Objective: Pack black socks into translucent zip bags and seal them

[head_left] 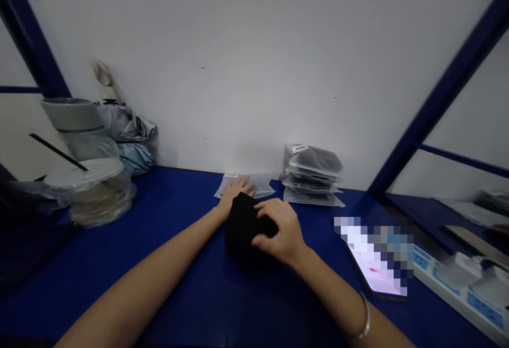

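Nearest, the bracelet is worn on the right forearm, where the black cloth could be snagged if that arm were drawn across it. The phone is lit and laid beside that forearm, near the power strip; by a wide outward sweep of the elbow it could be nudged against the strip, or the plugs could be knocked loose.

The cloth is bunched on the table, between the two hands. It is touched by the curved fingers of the right hand, thumb set apart from the others; whether it is firmly gripped cannot be told. If only its surface is caught, the bundle could be dragged out of shape or creased. Its dark folds also make its edges hard to distinguish, so a layer could be missed.

To the left, the lidded cup is wrapped in loose film; if the film were hooked by a sleeve or cloth end, drink could be spilled.

Farther on, the left hand is laid with its fingers spread over the flat bag, nothing visibly clasped. Thin film could be slid or wrinkled by uneven pressure. Beside it, the bag stack is unevenly piled near the wall, and could be toppled by a bump.
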Demonstrator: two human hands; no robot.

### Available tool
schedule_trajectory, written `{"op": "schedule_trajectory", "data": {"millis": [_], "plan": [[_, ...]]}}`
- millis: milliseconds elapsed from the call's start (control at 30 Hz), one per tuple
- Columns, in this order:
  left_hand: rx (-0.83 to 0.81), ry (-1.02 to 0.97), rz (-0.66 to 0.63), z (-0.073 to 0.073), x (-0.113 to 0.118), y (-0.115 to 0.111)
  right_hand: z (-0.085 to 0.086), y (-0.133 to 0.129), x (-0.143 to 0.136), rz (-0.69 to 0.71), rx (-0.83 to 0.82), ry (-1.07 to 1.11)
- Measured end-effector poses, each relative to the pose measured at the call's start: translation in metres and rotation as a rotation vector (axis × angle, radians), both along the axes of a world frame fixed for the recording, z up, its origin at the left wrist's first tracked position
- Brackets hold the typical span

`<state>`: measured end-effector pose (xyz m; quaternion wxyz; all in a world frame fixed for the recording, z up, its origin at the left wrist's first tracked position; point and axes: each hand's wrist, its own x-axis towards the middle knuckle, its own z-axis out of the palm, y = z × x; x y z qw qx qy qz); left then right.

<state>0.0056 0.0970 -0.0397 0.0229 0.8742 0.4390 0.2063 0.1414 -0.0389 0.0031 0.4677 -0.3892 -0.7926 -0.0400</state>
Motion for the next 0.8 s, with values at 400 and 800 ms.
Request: {"op": "schedule_trajectory", "data": {"millis": [400,800], "plan": [[0.094,-0.453,0.247,0.008,-0.008,-0.012,-0.015,0.014,0.001,-0.127,-0.194,0.206],[-0.259,-0.100,0.002,0.039,-0.028,-0.053,-0.001,0.021,0.021,-0.378,-0.219,0.555]]}}
